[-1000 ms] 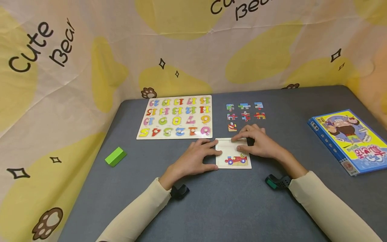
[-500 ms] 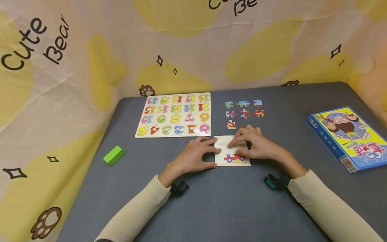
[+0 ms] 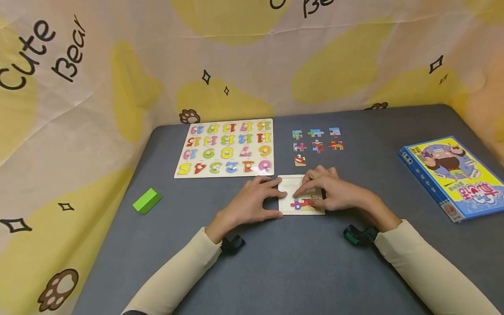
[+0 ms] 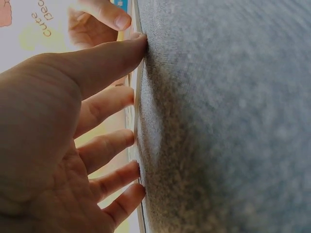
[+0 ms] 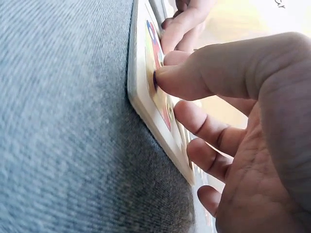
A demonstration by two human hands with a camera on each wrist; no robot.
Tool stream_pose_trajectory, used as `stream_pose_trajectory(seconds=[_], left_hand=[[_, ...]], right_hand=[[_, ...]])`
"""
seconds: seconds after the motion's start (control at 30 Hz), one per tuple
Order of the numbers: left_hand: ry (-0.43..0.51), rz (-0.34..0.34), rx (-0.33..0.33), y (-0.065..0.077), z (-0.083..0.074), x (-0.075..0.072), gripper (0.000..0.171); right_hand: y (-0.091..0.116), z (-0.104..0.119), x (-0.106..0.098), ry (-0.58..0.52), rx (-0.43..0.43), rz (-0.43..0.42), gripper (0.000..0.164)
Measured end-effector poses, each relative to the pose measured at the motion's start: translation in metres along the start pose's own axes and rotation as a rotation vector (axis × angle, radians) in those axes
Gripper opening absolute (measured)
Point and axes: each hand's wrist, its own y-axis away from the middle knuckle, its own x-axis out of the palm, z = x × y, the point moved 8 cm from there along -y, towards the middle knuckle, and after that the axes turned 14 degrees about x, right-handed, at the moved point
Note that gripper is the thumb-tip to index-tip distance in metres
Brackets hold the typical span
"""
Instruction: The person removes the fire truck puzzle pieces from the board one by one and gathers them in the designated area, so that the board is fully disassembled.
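A small pale puzzle tray (image 3: 290, 183) lies flat on the table. Along its lower part, joined jigsaw pieces (image 3: 300, 204) show a red vehicle with blue wheels; the thumb covers some of them. My left hand (image 3: 252, 202) rests spread at the tray's left side, its fingertips and thumb touching the rim (image 4: 137, 87). Over the tray's right half, my right hand (image 3: 334, 190) has its thumb (image 5: 177, 82) pressed on a piece in the right wrist view. The index fingertip reaches just above the picture. The other fingers are bent over the tray.
Several loose jigsaw pieces (image 3: 317, 146) lie in rows behind the tray. A number puzzle board (image 3: 253, 164) sits back left, a green block (image 3: 147, 201) farther left. On the right lies a blue and yellow box (image 3: 453, 175). A patterned cloth (image 3: 236, 57) hangs behind the grey table (image 3: 275, 267).
My right index finger and thumb have slid slightly left and toward me over the tray, covering more of the vehicle picture. The left hand stays at the rim. The view has shifted a little.
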Motion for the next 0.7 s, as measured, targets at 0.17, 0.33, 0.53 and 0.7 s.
stream_pose_trajectory(seconds=[0.17,0.33,0.53,0.7], left_hand=[[0.004,-0.002,-0.001,0.0001,0.0008,0.0007,0.054],[0.001,-0.002,0.001,-0.0003,0.0007,0.0007,0.053],[-0.003,-0.001,0.003,-0.0003,0.0002,0.0001,0.052],[-0.005,0.001,0.002,-0.0001,-0.0008,-0.0005,0.052]], right_hand=[[0.0002,0.0010,0.0031,0.009,0.019,0.039,0.045],[-0.0002,0.0004,0.0046,0.018,0.037,0.052,0.046],[-0.0003,0.0005,0.0055,0.006,0.046,0.069,0.047],[0.0006,0.0011,0.0050,-0.002,0.035,0.074,0.048]])
